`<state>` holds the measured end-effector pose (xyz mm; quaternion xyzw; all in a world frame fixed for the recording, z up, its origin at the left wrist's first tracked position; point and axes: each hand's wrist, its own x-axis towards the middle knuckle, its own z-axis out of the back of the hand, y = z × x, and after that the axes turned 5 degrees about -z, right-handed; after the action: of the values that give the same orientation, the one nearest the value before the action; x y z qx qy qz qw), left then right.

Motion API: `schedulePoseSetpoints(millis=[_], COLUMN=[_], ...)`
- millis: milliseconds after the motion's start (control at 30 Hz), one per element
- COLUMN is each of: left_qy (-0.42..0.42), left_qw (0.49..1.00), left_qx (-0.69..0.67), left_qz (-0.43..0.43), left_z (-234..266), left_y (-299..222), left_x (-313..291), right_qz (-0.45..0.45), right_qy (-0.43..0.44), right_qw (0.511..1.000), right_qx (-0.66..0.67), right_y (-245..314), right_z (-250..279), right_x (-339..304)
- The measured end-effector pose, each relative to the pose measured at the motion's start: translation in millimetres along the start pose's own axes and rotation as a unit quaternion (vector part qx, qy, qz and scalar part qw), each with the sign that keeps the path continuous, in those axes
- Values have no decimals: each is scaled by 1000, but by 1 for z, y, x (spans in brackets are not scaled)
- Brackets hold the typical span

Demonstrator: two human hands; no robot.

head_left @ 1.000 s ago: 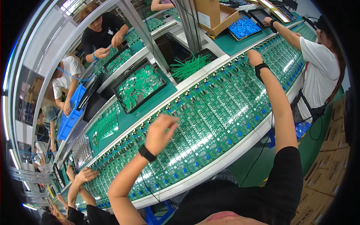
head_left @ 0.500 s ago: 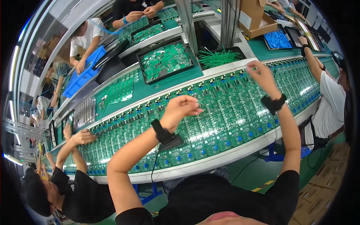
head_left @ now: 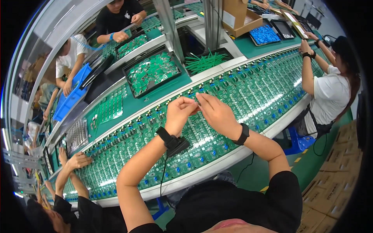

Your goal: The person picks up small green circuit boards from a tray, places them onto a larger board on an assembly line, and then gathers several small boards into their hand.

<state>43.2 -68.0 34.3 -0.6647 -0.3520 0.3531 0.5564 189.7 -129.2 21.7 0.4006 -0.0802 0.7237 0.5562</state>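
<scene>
Over the green circuit boards [head_left: 248, 97] lining the desk [head_left: 202, 173], left hand [head_left: 178, 116] and right hand [head_left: 221, 118] meet at the fingertips. Both grips narrow; cannot tell whether fully closed, or holding anything. Boards: probably light, stiff, fragile; best taken by 2 bare edges. Upright components [head_left: 211, 82] crowd the far edge. Beyond: black tray [head_left: 126, 73] of green pieces; green strips [head_left: 206, 62].

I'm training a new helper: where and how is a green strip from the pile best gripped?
Probably by a free end, pinched from above, coming across the boards from the near side. The strips are thin, straight and heaped crosswise in a black tray; some ends stick out, while the middles overlap and would likely drag others along.
</scene>
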Motion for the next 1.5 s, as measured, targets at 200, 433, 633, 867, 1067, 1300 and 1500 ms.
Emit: schedulePoseSetpoints(millis=[200, 433, 633, 867, 1067, 1300, 1500], left_qy=[35, 46, -173, -91, -140, -112, -114], left_qw=[999, 948, 763, 807, 812, 838, 851], left_qx=[-1, 281, 600, 582, 563, 532, 512], left_qz=[-26, -145, -165, -39, -65, -42, -36], left_z=[-16, 8, 117, 161, 158, 157, 162], left_y=[2, -6, -6, 10, 14, 14, 17], left_x=[8, 27, 92, 129, 137, 140, 142], right_qz=[1, -38, -215, -185, -210, -212, -225], right_qy=[9, -85, -90, -6, 33, 42, 62], right_qw=[999, 996, 964, 964, 951, 949, 939], right_qx=[-47, 2, -131, -193, -226, -230, -251], right_y=[-10, -124, -283, -334, -336, -343, -341], right_z=[6, 50, 90, 76, 65, 62, 60], right_x=[-4, -1, -10, -14, -12, -12, -6])
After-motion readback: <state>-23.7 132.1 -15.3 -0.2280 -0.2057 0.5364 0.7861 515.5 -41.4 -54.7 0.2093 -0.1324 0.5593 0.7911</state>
